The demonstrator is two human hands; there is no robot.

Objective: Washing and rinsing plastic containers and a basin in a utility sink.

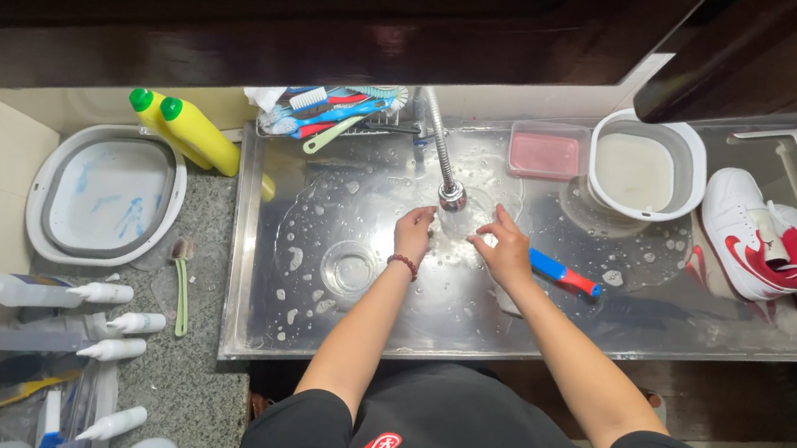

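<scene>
Near the centre of the frame both hands meet under the head of the flexible metal spring tap [445, 165], above the wet, foam-flecked stainless steel sink [323, 197]. The left hand [414, 230], with a dark red bead bracelet [402, 263] on its wrist, has its fingers curled together at the stream; whether they grip anything cannot be told. The right hand [505, 251] is just beside it, fingers bent and close together, with a blue brush with a red handle end [564, 273] jutting from under the palm toward the right; it seems clamped in that hand, though the grip itself is hidden.

Toward the upper right of the sink stand a translucent rectangular plastic tub with pink contents [547, 153] and a round white bucket holding cloudy water [641, 167]. Right of these, at the frame's right edge, lie white sneakers with red trim [757, 244]. At upper centre a wire rack holds several blue, red and green brushes [336, 111]. On the speckled stone worktop [194, 370] at left are two yellow bottles with green caps [188, 131], a round white-and-grey collapsible basin [107, 196] and a row of white nozzle bottles [106, 323].
</scene>
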